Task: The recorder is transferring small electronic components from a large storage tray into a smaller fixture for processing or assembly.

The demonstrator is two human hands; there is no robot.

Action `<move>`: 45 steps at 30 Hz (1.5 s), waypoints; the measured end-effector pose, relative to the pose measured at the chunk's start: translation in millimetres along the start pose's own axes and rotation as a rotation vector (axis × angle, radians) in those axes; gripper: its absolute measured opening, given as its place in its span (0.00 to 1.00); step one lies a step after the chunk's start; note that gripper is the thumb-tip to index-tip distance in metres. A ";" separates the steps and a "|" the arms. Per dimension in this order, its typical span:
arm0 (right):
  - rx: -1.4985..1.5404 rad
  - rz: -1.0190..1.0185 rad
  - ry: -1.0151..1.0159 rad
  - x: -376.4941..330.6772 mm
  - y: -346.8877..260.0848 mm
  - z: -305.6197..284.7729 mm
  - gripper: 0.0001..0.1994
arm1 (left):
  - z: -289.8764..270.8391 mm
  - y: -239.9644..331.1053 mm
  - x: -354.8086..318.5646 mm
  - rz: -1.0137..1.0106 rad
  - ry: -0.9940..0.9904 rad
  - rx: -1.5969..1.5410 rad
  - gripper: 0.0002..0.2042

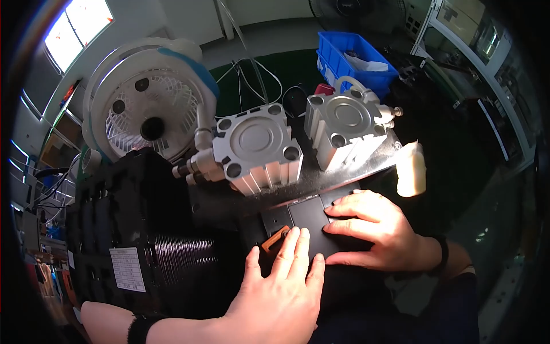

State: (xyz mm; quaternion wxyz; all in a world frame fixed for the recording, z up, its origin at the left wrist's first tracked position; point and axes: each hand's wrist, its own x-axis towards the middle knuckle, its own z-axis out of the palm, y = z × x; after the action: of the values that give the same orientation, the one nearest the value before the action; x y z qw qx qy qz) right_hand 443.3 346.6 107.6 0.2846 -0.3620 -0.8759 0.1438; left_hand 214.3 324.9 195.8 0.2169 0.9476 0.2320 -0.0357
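My left hand [278,295] reaches in from the lower edge, its fingers stretched out over a flat black plate [309,213]. Its fingertips rest by a small orange-brown strip [275,239] on the left part of that plate. From the right comes my right hand [381,232], fingers spread and fingertips touching the plate's right side. Neither hand is wrapped round anything. Just beyond the plate, two silvery block-shaped air cylinders [256,140] stand on a dark metal base [321,182]. The plate's near part is hidden by my hands and by shadow.
To the left stands a tall stack of black trays [94,221] with a white label [127,268]. Behind it is a white fan [152,106]. A blue bin [366,71] lies far right of centre. A cream-coloured rounded piece [411,170] sits at the base's right end.
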 end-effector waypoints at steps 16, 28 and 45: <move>0.101 0.056 -0.060 11.3 11.7 2.9 0.28 | 5.8 -6.8 25.3 -0.186 -0.291 0.045 0.40; 0.112 0.047 -0.055 11.4 11.1 2.1 0.28 | -2.2 1.1 11.4 -0.120 -0.113 0.093 0.32; 0.177 0.058 -0.061 9.5 9.6 -1.3 0.26 | 3.2 -4.2 6.2 0.012 0.055 -0.194 0.27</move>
State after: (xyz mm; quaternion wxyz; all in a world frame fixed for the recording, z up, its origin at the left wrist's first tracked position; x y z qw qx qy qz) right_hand 443.8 360.2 108.1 0.2844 -0.3562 -0.8571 0.2401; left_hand 218.0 329.4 190.2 0.3013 0.9241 0.2347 0.0143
